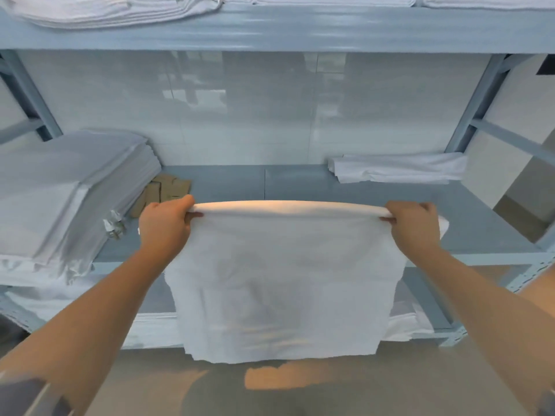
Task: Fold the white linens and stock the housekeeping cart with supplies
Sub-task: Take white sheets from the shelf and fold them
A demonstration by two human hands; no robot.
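A white linen [282, 280] hangs doubled over in front of the blue shelf [300, 181]. Its folded top edge stretches level between my two hands. My left hand [166, 225] grips the left end of that edge, thumb on top and fingers curled under. At the right end, my right hand [416, 225] grips the same edge in the same way. The cloth's lower hem hangs free below the shelf's front rail, above the floor.
A tall stack of folded white sheets [69, 190] fills the shelf's left side, with brown cardboard boxes [165, 190] behind it. One folded white cloth [396, 169] lies at the back right. More linens lie on the upper shelf [270, 28] and the shelf below.
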